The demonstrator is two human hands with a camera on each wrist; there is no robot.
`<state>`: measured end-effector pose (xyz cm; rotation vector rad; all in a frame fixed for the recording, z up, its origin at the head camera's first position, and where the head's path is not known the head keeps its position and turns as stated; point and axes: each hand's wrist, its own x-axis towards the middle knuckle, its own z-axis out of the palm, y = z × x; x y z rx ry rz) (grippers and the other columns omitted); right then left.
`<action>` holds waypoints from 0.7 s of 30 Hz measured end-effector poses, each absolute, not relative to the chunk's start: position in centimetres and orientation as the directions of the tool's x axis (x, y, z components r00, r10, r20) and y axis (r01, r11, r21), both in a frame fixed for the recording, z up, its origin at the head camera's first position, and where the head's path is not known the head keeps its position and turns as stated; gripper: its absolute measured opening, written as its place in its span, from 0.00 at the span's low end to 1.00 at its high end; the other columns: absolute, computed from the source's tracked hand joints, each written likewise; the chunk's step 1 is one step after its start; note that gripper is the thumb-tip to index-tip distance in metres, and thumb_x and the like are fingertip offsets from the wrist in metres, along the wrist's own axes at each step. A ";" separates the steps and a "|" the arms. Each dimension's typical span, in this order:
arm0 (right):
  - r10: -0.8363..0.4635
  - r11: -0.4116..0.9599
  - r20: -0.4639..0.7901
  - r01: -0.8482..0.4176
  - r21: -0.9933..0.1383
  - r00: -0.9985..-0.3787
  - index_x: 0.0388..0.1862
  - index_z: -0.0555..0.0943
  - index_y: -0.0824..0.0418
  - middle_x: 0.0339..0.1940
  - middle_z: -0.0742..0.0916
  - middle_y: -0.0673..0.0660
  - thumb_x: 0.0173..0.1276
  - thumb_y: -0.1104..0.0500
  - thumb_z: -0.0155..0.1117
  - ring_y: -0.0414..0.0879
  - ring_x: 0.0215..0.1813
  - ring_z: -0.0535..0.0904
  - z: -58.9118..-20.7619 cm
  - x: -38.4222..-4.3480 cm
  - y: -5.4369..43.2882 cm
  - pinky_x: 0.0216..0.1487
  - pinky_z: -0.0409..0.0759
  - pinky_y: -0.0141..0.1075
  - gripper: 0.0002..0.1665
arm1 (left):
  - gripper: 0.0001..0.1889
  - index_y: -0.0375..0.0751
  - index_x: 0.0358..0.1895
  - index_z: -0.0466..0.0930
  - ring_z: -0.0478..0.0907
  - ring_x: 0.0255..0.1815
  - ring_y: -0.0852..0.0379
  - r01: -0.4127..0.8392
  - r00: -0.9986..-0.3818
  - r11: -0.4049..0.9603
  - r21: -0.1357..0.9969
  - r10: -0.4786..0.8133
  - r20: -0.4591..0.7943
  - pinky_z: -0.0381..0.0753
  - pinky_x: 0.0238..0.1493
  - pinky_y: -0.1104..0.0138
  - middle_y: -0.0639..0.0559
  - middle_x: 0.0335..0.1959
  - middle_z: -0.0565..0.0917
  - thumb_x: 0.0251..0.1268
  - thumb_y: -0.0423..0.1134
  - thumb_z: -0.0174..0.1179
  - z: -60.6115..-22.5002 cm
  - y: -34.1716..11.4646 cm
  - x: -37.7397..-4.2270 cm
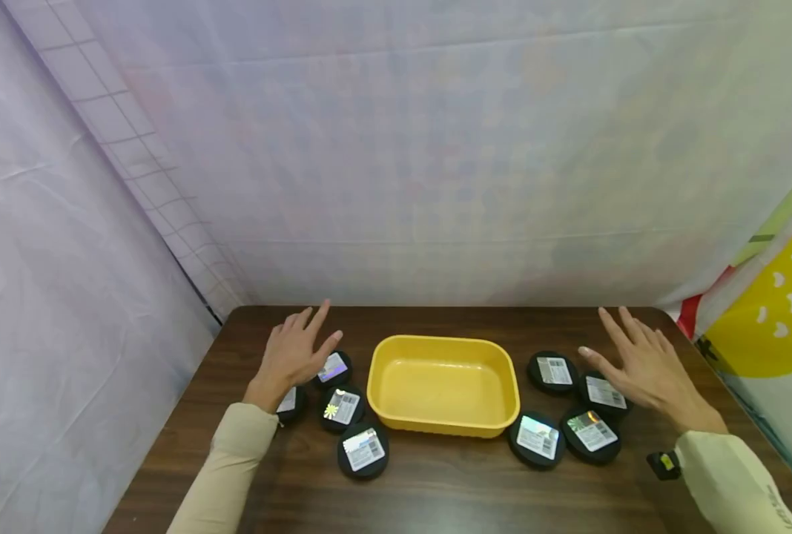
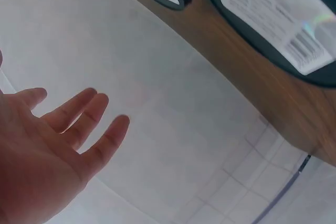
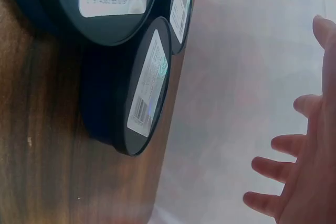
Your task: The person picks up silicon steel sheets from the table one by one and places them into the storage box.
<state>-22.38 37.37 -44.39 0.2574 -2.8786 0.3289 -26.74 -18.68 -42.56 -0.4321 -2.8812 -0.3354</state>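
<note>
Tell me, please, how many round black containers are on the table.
8: four containers left of the yellow tray, four right of it; the left hand and right hand might hide more.

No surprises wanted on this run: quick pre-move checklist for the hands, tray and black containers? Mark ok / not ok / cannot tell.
1. Left hand free: ok, fingers extended, holding nothing.
2. Right hand free: ok, fingers spread, holding nothing.
3. Yellow tray upright between the two container groups: ok, open side up.
4. Labels up on the eight black containers: ok.
5. Leftmost container in full sight: not ok, partly hidden in the head view.
6. Gaps between all right-side containers: cannot tell, some overlap in view.
</note>
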 end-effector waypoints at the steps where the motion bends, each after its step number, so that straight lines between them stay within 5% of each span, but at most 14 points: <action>1: -0.146 0.960 0.243 -0.196 -0.199 -0.959 0.82 0.44 0.56 0.77 0.53 0.77 0.72 0.33 0.51 0.80 0.68 0.56 -44.4 -22.4 37.4 0.66 0.47 0.71 0.52 | 0.37 0.52 0.80 0.51 0.66 0.68 0.35 0.313 -0.934 0.929 0.195 0.265 0.241 0.65 0.64 0.39 0.35 0.71 0.68 0.75 0.64 0.41 -42.6 -18.5 -26.7; 7: -0.125 0.969 0.184 -0.160 -0.188 -0.975 0.82 0.42 0.57 0.75 0.56 0.78 0.72 0.31 0.50 0.81 0.64 0.59 -44.5 -22.4 37.4 0.59 0.56 0.74 0.54 | 0.37 0.53 0.80 0.52 0.72 0.60 0.39 0.334 -0.928 0.920 0.206 0.282 0.243 0.73 0.56 0.43 0.37 0.63 0.76 0.75 0.64 0.42 -43.1 -17.3 -26.5; 21: -0.126 0.971 0.133 -0.150 -0.184 -0.983 0.82 0.42 0.58 0.73 0.59 0.79 0.72 0.30 0.49 0.82 0.63 0.61 -45.4 -21.8 37.3 0.58 0.59 0.74 0.55 | 0.38 0.56 0.81 0.49 0.76 0.59 0.39 0.340 -0.937 0.909 0.241 0.307 0.166 0.77 0.54 0.44 0.37 0.63 0.76 0.74 0.67 0.40 -44.1 -15.1 -26.1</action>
